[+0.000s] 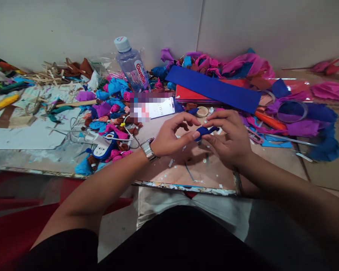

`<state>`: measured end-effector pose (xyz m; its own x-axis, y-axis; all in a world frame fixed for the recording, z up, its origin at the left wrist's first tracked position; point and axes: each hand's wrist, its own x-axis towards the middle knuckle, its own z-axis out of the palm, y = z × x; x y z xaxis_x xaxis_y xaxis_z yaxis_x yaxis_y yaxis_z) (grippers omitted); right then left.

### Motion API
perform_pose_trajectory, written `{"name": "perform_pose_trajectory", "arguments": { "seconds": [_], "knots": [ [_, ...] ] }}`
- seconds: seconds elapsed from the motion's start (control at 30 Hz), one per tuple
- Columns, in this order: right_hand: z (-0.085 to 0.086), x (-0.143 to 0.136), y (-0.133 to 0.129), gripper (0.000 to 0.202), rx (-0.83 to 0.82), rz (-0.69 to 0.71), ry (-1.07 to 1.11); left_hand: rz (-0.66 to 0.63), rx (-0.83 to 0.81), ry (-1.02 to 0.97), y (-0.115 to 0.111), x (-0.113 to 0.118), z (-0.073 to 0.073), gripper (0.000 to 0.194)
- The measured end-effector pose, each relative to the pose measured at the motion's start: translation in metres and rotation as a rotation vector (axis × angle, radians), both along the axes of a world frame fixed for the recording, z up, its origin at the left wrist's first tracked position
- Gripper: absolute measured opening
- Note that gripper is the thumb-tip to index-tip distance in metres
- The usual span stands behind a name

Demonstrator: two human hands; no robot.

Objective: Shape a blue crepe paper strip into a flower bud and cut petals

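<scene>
Black shirt [183,241]; blue bundle [202,131] between hands [171,136] [228,136]

1 cam, worn on the person's head. it looks fwd + down, from just above the black shirt [180,241] at the bottom of the pic. the l. hand [173,137] and r. hand [228,137] sit near the mid., pretty close to the cam, w/ the arms [121,180] in from the low l. and r. sides. past them is the bench [155,173], seen from above at a slant, then the grey wall [87,26] up top. view's wide, pic's squashed a bit in ht.
</scene>
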<state>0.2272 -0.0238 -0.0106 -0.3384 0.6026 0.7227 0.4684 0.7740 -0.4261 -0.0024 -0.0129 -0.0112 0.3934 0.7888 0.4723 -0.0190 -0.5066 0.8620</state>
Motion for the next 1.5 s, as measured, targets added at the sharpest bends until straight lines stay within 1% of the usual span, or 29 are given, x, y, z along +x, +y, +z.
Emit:
{"name": "perform_pose_trajectory", "arguments": {
  "seconds": [0.2,0.33,0.53,0.63,0.77,0.9,1.07,1.2,1.37,1.5],
  "knots": [
    [-0.002,-0.0002,-0.0006,0.023,-0.005,0.021,-0.041,-0.052,-0.066,-0.041,0.0009,0.0035,-0.0082,0.029],
    [-0.0014,0.0005,-0.0013,0.022,-0.022,0.017,-0.046,-0.107,-0.085,-0.046,0.0001,0.0035,-0.0071,0.031],
    [-0.0013,0.0016,-0.0023,0.028,-0.041,0.001,-0.018,-0.104,-0.065,-0.067,-0.0009,0.0031,-0.0044,0.026],
    [0.0012,0.0006,-0.005,0.02,-0.043,-0.011,-0.016,-0.081,-0.075,-0.073,0.0,0.0015,-0.0044,0.025],
    [0.0024,0.0001,-0.0065,0.011,-0.06,-0.017,-0.001,-0.062,-0.106,-0.074,0.0018,-0.0004,-0.0056,0.028],
    [0.0016,0.0007,-0.0052,0.007,-0.075,-0.003,0.005,-0.084,-0.099,-0.084,0.002,-0.0003,-0.0066,0.028],
    [0.0041,-0.0002,-0.0059,0.007,-0.076,-0.007,0.003,-0.109,-0.073,-0.056,-0.0006,0.0004,-0.0033,0.022],
    [0.0057,-0.0013,-0.0072,0.006,-0.07,-0.001,0.023,-0.12,-0.083,-0.028,-0.0011,0.0001,-0.0022,0.027],
    [0.0038,-0.0004,-0.0061,0.011,-0.087,-0.037,0.03,-0.138,-0.128,-0.077,0.0007,0.0002,-0.0058,0.039],
    [0.0013,0.0021,-0.0026,0.016,-0.096,-0.02,0.036,-0.173,-0.178,-0.093,0.0017,0.0004,-0.0067,0.041]
  ]
}}
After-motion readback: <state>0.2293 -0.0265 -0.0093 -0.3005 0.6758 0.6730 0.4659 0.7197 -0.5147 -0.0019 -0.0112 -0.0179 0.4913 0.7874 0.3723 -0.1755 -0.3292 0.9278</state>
